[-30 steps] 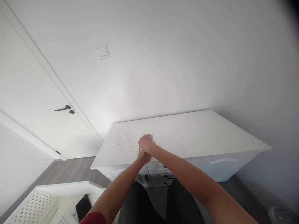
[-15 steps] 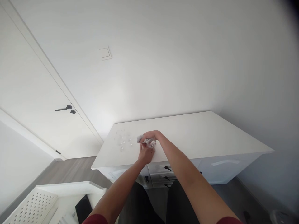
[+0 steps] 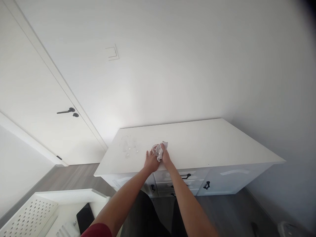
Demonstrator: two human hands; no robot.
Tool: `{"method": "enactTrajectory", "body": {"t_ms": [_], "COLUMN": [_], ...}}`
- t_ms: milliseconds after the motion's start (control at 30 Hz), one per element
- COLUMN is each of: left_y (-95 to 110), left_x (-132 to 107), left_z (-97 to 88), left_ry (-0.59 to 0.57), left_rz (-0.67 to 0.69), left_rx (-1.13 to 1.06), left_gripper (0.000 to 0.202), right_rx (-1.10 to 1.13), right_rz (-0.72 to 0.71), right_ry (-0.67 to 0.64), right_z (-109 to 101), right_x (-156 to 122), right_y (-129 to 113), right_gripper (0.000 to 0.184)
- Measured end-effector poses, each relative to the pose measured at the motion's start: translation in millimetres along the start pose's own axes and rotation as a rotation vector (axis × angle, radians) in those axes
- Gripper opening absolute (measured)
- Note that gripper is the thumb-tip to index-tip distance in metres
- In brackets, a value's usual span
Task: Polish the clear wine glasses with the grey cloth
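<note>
Both my hands meet over the front part of a white cabinet top (image 3: 212, 141). My left hand (image 3: 150, 161) is closed round a small clear glass (image 3: 155, 149). My right hand (image 3: 166, 157) is pinched on a white cloth (image 3: 161, 148) that is pressed against the glass. Several more clear glasses (image 3: 127, 146) stand on the cabinet top to the left of my hands.
The cabinet has drawers with black handles (image 3: 185, 176) below its front edge. A white door with a black lever (image 3: 65, 111) is at the left. A perforated white shelf (image 3: 32, 214) with a black phone (image 3: 85, 215) sits at the lower left. A wall plate (image 3: 112, 52) is above.
My right hand has drawn back from over the glass to its near right side, with the cloth now showing above it. The left hand stays on the glass. The view shifted slightly.
</note>
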State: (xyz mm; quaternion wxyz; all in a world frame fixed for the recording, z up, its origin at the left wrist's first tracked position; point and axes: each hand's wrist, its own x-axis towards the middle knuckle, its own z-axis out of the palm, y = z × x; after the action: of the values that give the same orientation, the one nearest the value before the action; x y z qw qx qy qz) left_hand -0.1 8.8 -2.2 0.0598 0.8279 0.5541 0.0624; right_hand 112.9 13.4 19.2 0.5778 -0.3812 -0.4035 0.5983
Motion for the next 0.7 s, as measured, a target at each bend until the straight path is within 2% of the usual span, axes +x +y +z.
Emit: {"method": "enactTrajectory", "body": {"t_ms": [100,167,300,400,467,533,567,633,700], "left_y": [-1,-2,-1,1,2,2,2,1,1], "left_x": [0,0,1,1,1,2,2,2,2], "left_z": [-0.9,-0.8,-0.5,-0.6,-0.4,-0.1,0.1,0.1,-0.6], "left_ry": [-0.032,-0.034,-0.016,0.002,0.001,0.004,0.006,0.008,-0.001], "left_rz": [0.016,0.022,0.009,-0.001,-0.003,-0.006,-0.007,-0.008,-0.006], "left_rx": [0.021,0.037,0.038,0.028,0.025,0.025,0.028,0.038,0.042], "left_gripper": [0.072,0.071,0.057,0.056,0.056,0.056,0.056,0.056,0.056], "right_rx": [-0.137,-0.229,-0.28,-0.28,-0.284,-0.458,-0.606,-0.882,-0.976], "right_rz": [-0.119,-0.179,-0.16,-0.137,-0.066,-0.036,-0.067,-0.151,-0.141], "right_ry": [0.24,0.332,0.278,0.347,0.422,0.512,0.546,0.555,0.539], "right_z": [-7,-16,-37,-50,-56,-60,-62,-66,-70], "right_x": [-13,-20,-32,-42,-47,-50,-51,-51,-49], "right_y": [17,21,10,-4,-10,-12,-12,-11,-9], "right_gripper": [0.069,0.066,0.062,0.071,0.064,0.052,0.045,0.033,0.033]}}
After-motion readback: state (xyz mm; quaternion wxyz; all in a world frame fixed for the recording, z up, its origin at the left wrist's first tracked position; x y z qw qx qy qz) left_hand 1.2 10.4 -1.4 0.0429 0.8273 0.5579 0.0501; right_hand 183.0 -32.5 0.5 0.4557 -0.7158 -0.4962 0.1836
